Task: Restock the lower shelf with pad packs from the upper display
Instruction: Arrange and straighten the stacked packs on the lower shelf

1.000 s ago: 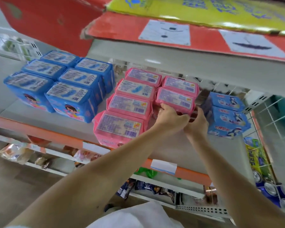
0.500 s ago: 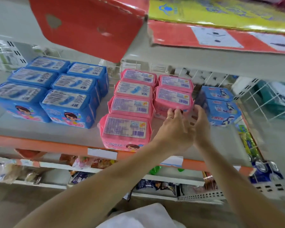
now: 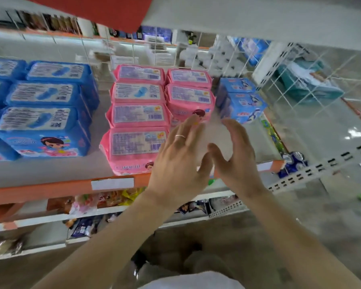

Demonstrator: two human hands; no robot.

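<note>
Pink pad packs (image 3: 138,115) stand in two rows on the grey shelf (image 3: 50,172) with the orange front edge. The right row's front pack (image 3: 189,101) sits further back than the left row's front pack (image 3: 133,147). My left hand (image 3: 179,161), with a ring on one finger, is spread open just in front of the right row. My right hand (image 3: 236,155) is open beside it, fingers apart. Neither hand holds anything. Bare shelf shows between them.
Big blue pad packs (image 3: 44,126) fill the shelf's left side. Two small blue packs (image 3: 242,103) stand at the right, by a wire grid (image 3: 300,80). A red carton (image 3: 104,11) hangs over from the shelf above. Snack bags (image 3: 104,201) lie on lower shelves.
Both hands have let go of the pink pack in the right row and drawn back toward the shelf's front edge, fingers spreading. The view has tilted down and come closer.
</note>
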